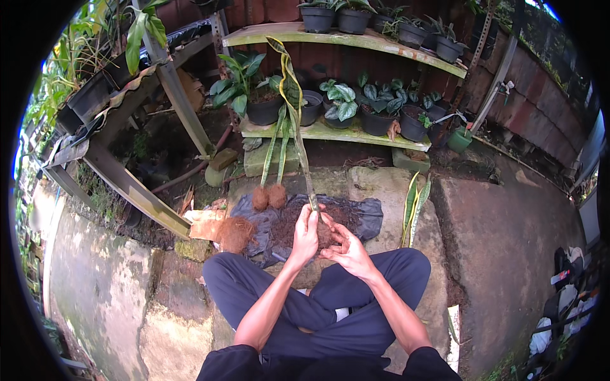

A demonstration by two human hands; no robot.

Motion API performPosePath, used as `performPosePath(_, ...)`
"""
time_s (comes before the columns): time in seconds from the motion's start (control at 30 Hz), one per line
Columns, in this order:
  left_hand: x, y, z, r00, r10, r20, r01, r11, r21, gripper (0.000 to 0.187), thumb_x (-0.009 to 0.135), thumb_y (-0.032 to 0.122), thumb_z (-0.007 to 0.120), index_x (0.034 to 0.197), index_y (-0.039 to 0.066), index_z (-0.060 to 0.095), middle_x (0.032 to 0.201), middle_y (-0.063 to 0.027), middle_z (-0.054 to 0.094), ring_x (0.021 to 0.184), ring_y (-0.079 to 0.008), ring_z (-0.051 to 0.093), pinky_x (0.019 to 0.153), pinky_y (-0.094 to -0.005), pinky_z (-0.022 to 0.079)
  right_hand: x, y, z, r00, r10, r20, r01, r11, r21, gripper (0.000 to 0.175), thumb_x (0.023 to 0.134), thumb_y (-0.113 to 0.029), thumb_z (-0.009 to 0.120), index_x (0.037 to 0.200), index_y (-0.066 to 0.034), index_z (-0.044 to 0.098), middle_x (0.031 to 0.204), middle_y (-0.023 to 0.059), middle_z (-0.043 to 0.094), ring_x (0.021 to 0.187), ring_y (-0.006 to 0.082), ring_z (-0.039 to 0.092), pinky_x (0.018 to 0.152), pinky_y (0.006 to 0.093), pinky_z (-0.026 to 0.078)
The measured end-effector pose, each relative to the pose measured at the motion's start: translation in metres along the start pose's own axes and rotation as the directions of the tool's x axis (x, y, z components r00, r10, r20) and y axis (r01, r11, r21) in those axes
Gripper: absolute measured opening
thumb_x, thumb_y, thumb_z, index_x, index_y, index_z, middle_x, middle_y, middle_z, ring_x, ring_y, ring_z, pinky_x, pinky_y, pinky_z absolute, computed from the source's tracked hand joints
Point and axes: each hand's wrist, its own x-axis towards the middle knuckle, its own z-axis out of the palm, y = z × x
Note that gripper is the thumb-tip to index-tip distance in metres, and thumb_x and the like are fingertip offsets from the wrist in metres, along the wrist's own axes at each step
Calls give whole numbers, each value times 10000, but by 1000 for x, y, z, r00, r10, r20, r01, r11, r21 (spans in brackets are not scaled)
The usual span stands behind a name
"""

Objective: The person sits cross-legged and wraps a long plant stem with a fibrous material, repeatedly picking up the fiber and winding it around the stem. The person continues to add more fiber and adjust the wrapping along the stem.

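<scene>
My left hand point(306, 233) holds the base of a tall snake plant leaf point(296, 124) with yellow edges, which stands nearly upright. Under that base is a brown, rounded clump of soil point(325, 235); the fingers of my right hand point(350, 252) curl around its right side. Both hands are over a heap of dark soil point(290, 226) on a black plastic sheet point(371, 219). Two brown fibre-covered balls point(269, 197), with snake plant leaves rising from them, sit at the sheet's far left. A bundle of coconut fibre point(236, 234) lies at its near left.
Loose snake plant leaves point(415, 209) lie to the right on the concrete slab point(386, 183). Ahead, a lower shelf point(329, 131) and an upper shelf point(267, 34) carry several black-potted plants. A wooden frame point(138, 193) stands left; cluttered bags point(541, 335) lie far right.
</scene>
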Motion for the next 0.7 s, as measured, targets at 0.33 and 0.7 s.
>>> performPosePath(0.33,0,24,34,998,30,-55,-37,992,-119,231,1040,194,359,1109,9,478,754,-62,594,724,-138,593,733,-287,490,-22,-52,-1,998,-29,-56,-3,866,-500,756,827,-197,761,1398,64,340,1277,322,518,1076,295,627,885,361,532)
performPosePath(0.7,4,45,65,987,113,-112,-131,976,-176,240,1047,193,303,1094,15,459,702,-73,578,691,-148,569,732,-303,487,-27,-89,-13,993,-99,63,117,765,-633,671,848,-215,733,1365,63,409,1285,224,549,994,251,663,793,356,553)
